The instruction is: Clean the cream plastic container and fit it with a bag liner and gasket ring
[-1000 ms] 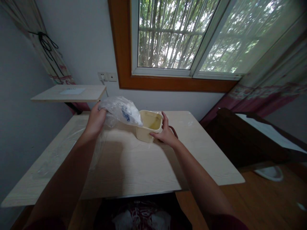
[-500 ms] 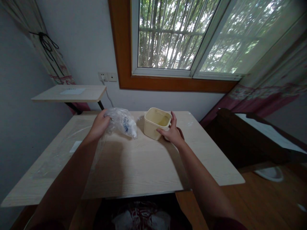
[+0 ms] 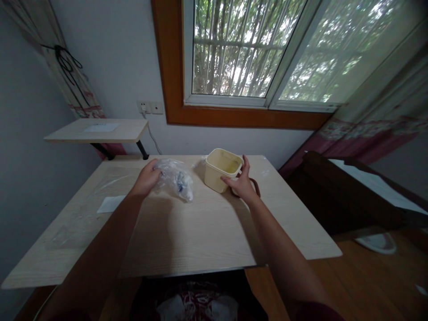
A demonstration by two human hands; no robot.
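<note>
A crumpled clear plastic bag with something blue and white inside lies on the pale wooden table. My left hand grips its left end, fingers closed. A cream plastic tub stands just right of the bag, open at the top. My right hand holds the tub's right side, with the thumb against its front wall and the fingers at the rim.
A white slip of paper lies on the table's left part, under a clear film. A small raised shelf stands at the back left. A dark wooden bed frame is to the right, a window behind.
My left hand has lowered the bag from above the tub down onto the table. My right hand has slid the tub a little to the right and back.
</note>
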